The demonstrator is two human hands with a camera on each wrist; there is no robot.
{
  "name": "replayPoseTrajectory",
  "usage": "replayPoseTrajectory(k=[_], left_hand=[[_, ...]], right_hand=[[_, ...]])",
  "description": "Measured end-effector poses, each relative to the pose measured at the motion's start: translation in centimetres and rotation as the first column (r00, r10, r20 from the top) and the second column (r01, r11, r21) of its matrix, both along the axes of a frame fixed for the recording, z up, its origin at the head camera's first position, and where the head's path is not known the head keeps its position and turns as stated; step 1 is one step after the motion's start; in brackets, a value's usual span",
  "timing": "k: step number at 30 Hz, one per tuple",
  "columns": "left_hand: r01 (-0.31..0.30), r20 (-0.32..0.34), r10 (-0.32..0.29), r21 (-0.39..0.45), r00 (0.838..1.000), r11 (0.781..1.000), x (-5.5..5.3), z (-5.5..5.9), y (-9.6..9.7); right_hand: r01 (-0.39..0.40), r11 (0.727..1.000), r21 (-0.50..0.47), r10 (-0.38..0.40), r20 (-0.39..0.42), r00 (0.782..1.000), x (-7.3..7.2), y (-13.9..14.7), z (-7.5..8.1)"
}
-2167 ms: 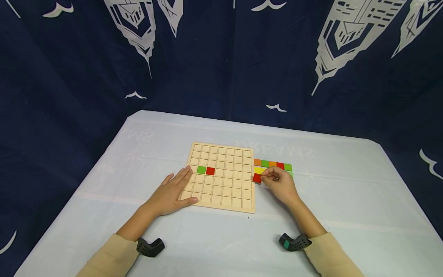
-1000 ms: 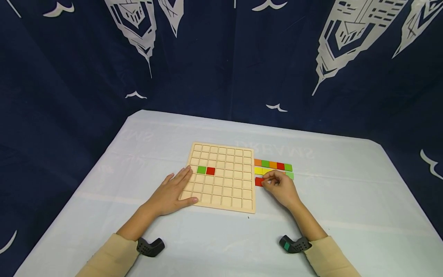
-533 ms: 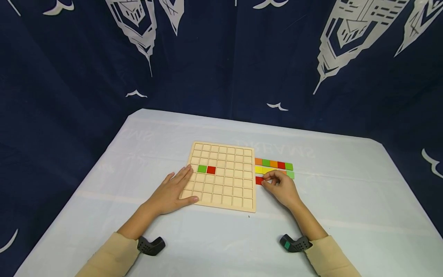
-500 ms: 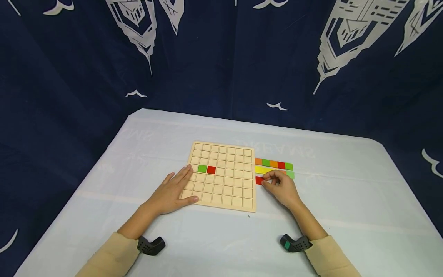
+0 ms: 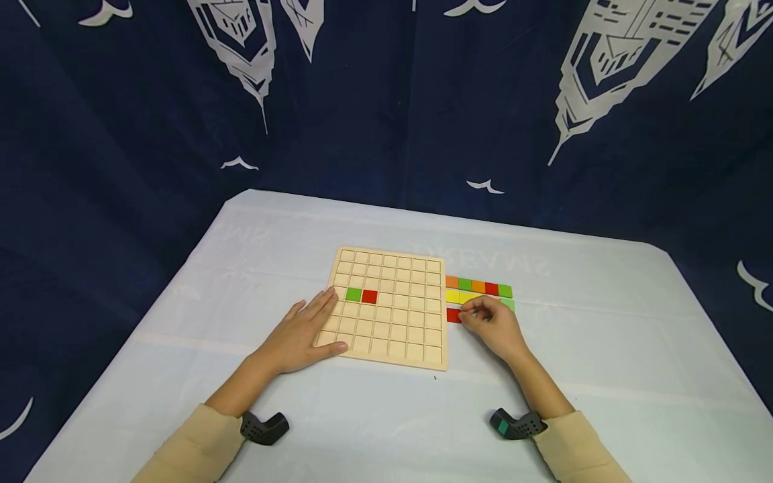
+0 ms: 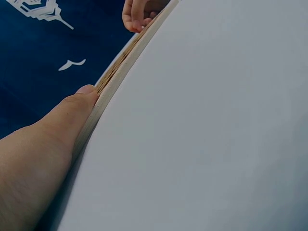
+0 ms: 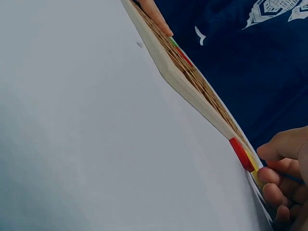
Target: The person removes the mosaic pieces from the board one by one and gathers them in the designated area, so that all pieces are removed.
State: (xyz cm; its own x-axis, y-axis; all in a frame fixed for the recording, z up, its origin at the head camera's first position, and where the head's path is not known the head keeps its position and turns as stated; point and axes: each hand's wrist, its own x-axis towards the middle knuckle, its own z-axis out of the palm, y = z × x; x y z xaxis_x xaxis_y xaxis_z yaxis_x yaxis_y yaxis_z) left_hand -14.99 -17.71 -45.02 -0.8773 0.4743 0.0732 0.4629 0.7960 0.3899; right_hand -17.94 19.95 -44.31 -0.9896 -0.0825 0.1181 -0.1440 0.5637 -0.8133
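In the head view my left hand (image 5: 302,332) lies with straight fingers over the left side of a wooden grid board (image 5: 401,329). Its thumb rests near the front left corner. One green tile (image 5: 353,294) and one red tile (image 5: 370,296) sit side by side in the grid. Beyond the board's right edge, a second red tile (image 5: 453,315) lies flat on the table. My right hand (image 5: 494,329) has its loosely curled fingertips right at that tile's right side. In the right wrist view a gap shows between the fingertips, with nothing in it.
Right of the board runs a back row of orange, green (image 5: 464,284) and red tiles. Before it is a row with yellow tiles (image 5: 453,296), partly behind the right hand. A white cloth (image 5: 604,322) covers the table; a dark blue patterned curtain (image 5: 362,134) hangs behind.
The right hand held the red tile tilted beside the board at first. That tile then came down flat on the table. The left hand has stayed in place on the board.
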Motion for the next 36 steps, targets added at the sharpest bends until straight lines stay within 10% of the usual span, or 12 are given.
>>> replayPoseTrajectory(k=[36], left_hand=[[-0.002,-0.009,0.002,-0.003,1.0,1.0,-0.1,0.0,-0.1]], right_hand=[[-0.152,0.982,-0.112,0.155,0.019,0.988,-2.5,-7.0,2.0]])
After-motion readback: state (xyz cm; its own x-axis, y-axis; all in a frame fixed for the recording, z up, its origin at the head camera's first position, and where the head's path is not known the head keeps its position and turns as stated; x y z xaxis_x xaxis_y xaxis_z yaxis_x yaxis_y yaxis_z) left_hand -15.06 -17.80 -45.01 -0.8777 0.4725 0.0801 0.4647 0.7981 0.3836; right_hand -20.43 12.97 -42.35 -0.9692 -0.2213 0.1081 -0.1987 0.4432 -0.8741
